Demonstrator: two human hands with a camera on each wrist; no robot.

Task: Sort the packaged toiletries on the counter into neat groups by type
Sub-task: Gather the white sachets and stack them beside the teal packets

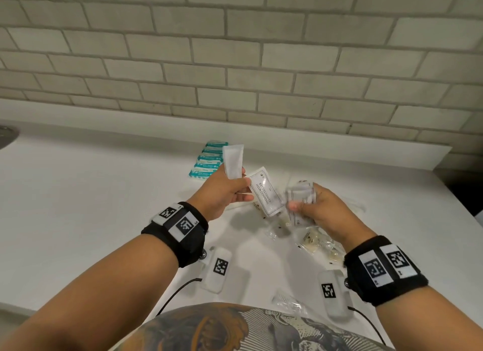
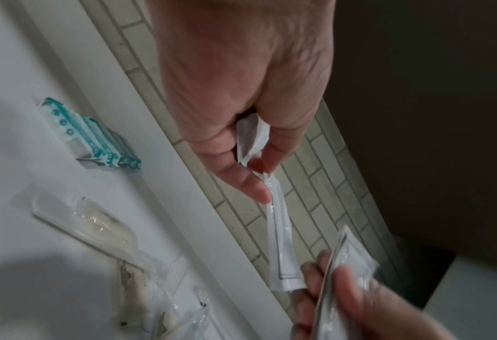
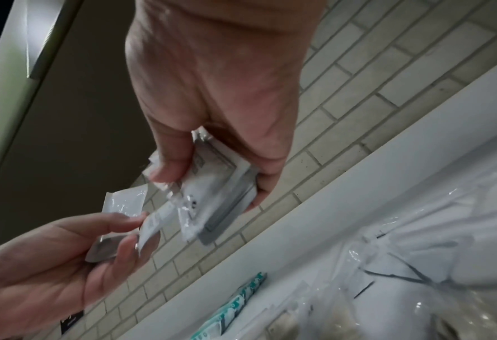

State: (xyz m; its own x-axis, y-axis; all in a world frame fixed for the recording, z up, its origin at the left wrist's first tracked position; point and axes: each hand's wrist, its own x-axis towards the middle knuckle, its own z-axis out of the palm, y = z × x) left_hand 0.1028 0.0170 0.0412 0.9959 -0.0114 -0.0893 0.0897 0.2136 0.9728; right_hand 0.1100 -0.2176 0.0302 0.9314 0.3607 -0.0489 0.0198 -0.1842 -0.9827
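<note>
1. Toward the back of the white worktop (image 1: 78,193), near the tiled wall (image 1: 235,63), a row of teal-and-white boxes (image 1: 207,158) lies side by side. That is one finished-looking group.

2. Above the middle of the worktop, the left hand (image 1: 222,193) holds two white packets off the surface: a plain white sachet (image 1: 233,161) sticking upward and a printed shampoo sachet (image 1: 265,195) angled toward the other hand. Its grip is closed on them, thumb against fingers (image 2: 250,184), as the left wrist view shows.

3. The right hand (image 1: 326,212) is raised just beside it, its grip clamped on a small stack of clear-wrapped white packets (image 1: 300,201), thumb on one face and fingers on the other. In the right wrist view the stack (image 3: 218,184) looks like several flat packets held together.

4. Below the hands a loose pile of clear-wrapped items (image 1: 313,242), some with cream-coloured contents, lies unsorted on the worktop. Another clear packet (image 1: 287,302) lies alone near the front edge. What each one contains is too blurred to tell.

5. Judged from this, the sort is perhaps a third done: one type is lined up, a second seems to be gathering in the hands, and the pile is untouched.

6. What likely remains is setting the held packets down as their own groups beside the boxes, then separating the pile by type.
</note>
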